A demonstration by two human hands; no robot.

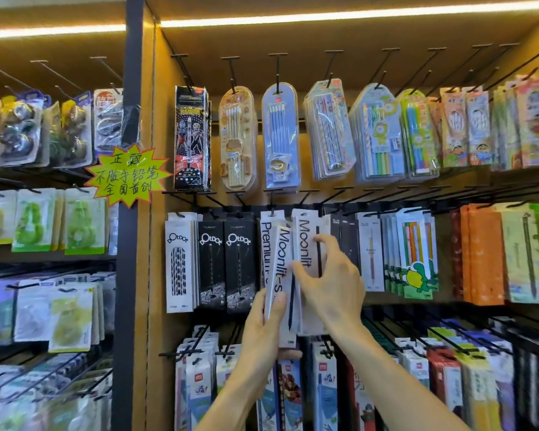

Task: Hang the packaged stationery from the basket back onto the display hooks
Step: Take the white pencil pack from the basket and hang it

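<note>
My left hand (263, 325) grips the lower part of a white "Moonlit" pencil pack (280, 262), held tilted in front of the middle row of the display. My right hand (330, 278) holds the neighbouring white Moonlit pack (305, 241), which hangs from a black hook (304, 197); thumb and fingers pinch its sides. A white "Premium" pack (266, 244) hangs just left, behind the tilted pack. The top of the tilted pack sits just below the hook row; whether it is on a hook is hidden. The basket is out of view.
Black DotDot pencil packs (227, 265) hang to the left, more boxed pencils (371, 253) to the right. Blister pencil sets (279, 135) fill the top row, red and white packs (324, 387) the bottom row. A yellow starburst sign (126, 174) sticks on the dark pillar (128, 275).
</note>
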